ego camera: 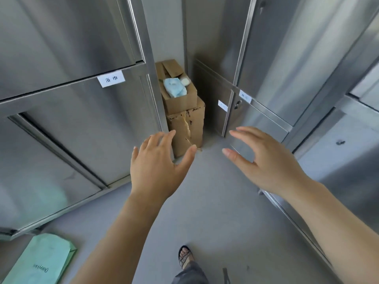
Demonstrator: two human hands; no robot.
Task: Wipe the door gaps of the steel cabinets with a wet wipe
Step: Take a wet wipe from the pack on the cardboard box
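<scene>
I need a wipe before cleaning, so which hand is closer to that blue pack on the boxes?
Probably the left hand: it hovers open beside the stacked boxes holding the blue wipe pack. The right hand is nearer the right cabinet.

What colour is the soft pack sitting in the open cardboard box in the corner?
Light blue: the soft plastic pack in the brown cardboard box, seen in the head view.

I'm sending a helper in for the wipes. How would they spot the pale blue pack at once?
Look to the far corner where the two rows of steel cabinets meet: two cardboard boxes stand stacked there on the floor. The pale blue pack sits in the open top box, the only blue thing there, beside a small white round item.
</scene>
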